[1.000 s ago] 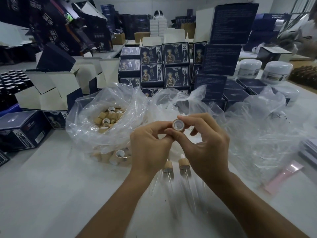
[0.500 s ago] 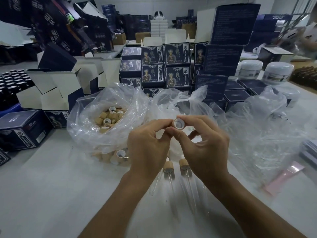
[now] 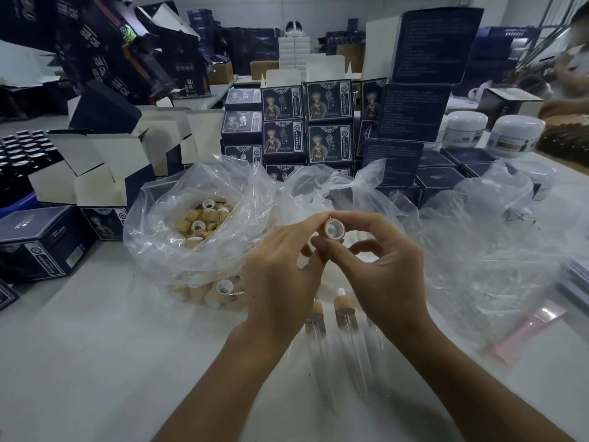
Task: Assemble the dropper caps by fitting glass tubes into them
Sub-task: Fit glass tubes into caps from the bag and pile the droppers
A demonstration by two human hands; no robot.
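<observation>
Dropper cap point(image 3: 334, 228) pinched between fingertips of left hand point(image 3: 283, 282) and right hand point(image 3: 382, 275), above worktop point(image 3: 95, 346) centre, two assembled droppers point(image 3: 344, 309) beneath, bag of caps point(image 3: 204, 218) left.

A white tabletop point(image 3: 79, 362) is stretching across the foreground, dimly lit. Stacks of dark blue printed boxes point(image 3: 306, 122) are crowding its far side. A pale back wall point(image 3: 334, 11) is showing behind more piled cartons point(image 3: 127, 52).

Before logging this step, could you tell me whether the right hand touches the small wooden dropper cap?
Touching: the head view shows right hand fingertips pinching the small wooden dropper cap.
</observation>
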